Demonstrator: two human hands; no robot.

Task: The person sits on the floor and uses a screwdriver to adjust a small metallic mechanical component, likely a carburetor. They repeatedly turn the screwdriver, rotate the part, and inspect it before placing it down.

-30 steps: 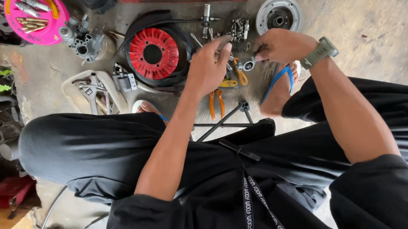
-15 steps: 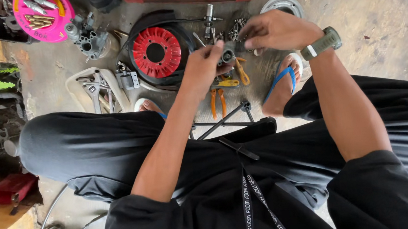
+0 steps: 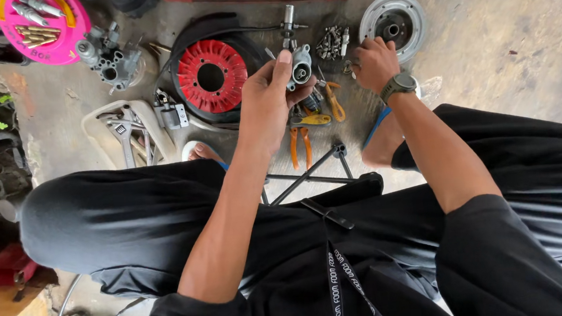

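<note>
Gripping one grey metal part (image 3: 301, 66), left hand (image 3: 266, 102) | right hand (image 3: 375, 63) curled over one screw pile (image 3: 332, 42)

Black short-sleeved shirt (image 3: 502, 254), black trousers (image 3: 119, 224), grey wristwatch (image 3: 398, 86), blue sandals (image 3: 379, 125), black lanyard (image 3: 347, 276).

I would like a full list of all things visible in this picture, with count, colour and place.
small metal part: 1, silver, held in left hand
red finned wheel: 1, red in black housing, floor centre
pliers: 1, orange handles, floor below the part
pile of bolts: 1, grey, floor by right hand
round metal disc: 1, silver, floor upper right
pink tray: 1, pink, upper left
wrenches: several, grey, in a pale tray at left
left hand: 1, holds the part
right hand: 1, wristwatch, reaching to the bolts
</note>
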